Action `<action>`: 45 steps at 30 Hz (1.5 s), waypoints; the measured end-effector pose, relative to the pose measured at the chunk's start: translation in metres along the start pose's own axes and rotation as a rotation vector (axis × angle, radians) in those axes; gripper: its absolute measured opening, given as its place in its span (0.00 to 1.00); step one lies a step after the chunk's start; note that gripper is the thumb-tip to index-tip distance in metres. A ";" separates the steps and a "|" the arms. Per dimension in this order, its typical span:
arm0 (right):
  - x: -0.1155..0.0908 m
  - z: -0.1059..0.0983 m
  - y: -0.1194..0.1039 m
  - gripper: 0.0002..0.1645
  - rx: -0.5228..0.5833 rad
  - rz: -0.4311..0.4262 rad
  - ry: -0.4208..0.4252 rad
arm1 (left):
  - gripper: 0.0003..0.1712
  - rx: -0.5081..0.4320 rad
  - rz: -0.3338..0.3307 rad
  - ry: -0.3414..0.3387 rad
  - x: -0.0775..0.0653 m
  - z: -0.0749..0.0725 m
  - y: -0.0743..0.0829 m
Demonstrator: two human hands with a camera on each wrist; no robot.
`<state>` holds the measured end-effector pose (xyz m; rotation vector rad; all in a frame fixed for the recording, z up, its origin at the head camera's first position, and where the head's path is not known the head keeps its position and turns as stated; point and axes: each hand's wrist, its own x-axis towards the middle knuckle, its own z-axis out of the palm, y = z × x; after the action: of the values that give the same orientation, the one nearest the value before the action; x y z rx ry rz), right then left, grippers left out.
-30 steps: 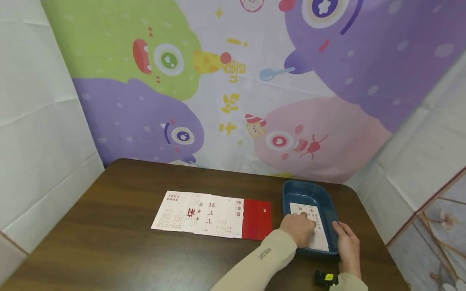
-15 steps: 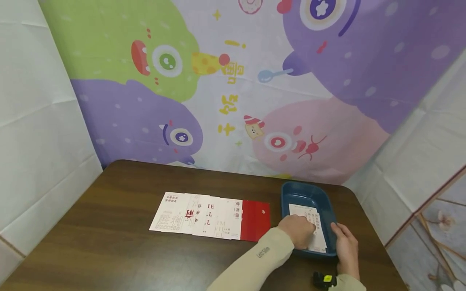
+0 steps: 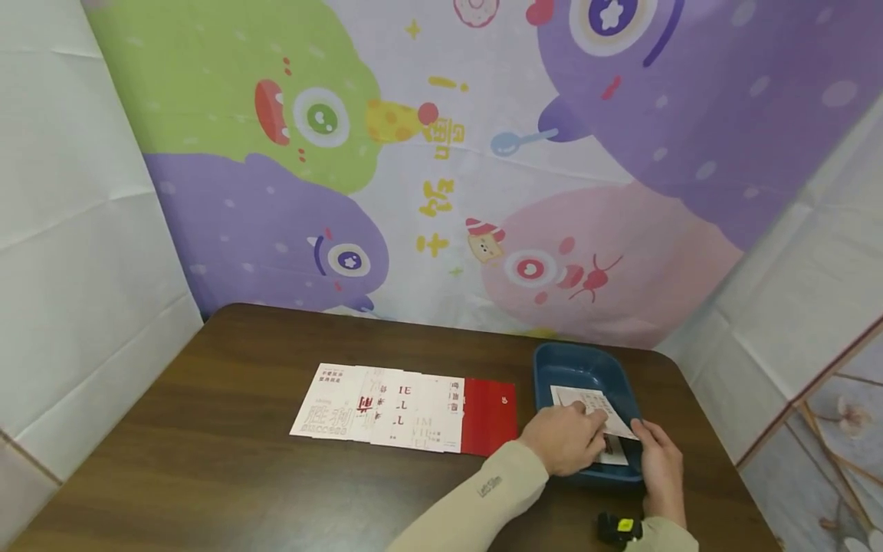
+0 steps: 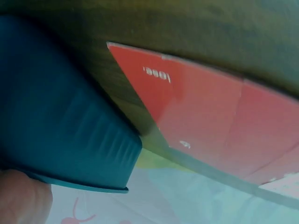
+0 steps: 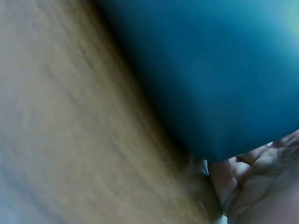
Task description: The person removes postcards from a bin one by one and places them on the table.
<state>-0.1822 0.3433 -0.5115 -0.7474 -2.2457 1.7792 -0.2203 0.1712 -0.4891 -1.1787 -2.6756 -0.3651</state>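
Observation:
In the head view a blue tray (image 3: pixel 578 354) stands at the table's right side with white printed cards in it. My left hand (image 3: pixel 567 438) is over the tray's near left side, its fingers at the top white card (image 3: pixel 599 406). That card lies turned and tilted over another white card (image 3: pixel 614 452); the left thumb is hidden. My right hand (image 3: pixel 662 468) grips the tray's right rim, thumb at the edge close to the top card's corner. Both wrist views show the tray's outer wall (image 4: pixel 70 112), (image 5: pixel 210 70), the left one with a bit of finger (image 4: pixel 25 196).
Left of the tray, overlapping white cards (image 3: pixel 386 406) and red cards (image 3: pixel 488 416) form a row on the brown table (image 3: pixel 228 475). A cartoon cloth (image 3: pixel 441 291) hangs behind the table. White panels (image 3: pixel 90 230) stand at the sides.
The top white card has turned and tilted rightward, baring the card below. My left fingers have spread from a curled fist over the cards. The right hand stays on the tray.

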 end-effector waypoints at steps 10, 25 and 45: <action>-0.001 -0.001 -0.001 0.40 0.011 0.008 0.008 | 0.16 -0.164 -0.032 0.240 -0.005 0.004 -0.003; -0.003 0.002 0.001 0.40 -0.013 -0.011 0.020 | 0.22 -0.683 -0.174 0.630 -0.074 -0.069 -0.034; 0.002 0.002 -0.002 0.46 -0.011 0.050 0.010 | 0.10 -0.502 -0.751 0.574 -0.158 -0.096 -0.125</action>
<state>-0.1858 0.3421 -0.5103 -0.8204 -2.2512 1.7821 -0.2009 -0.0494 -0.4594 -0.0243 -2.4252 -1.3080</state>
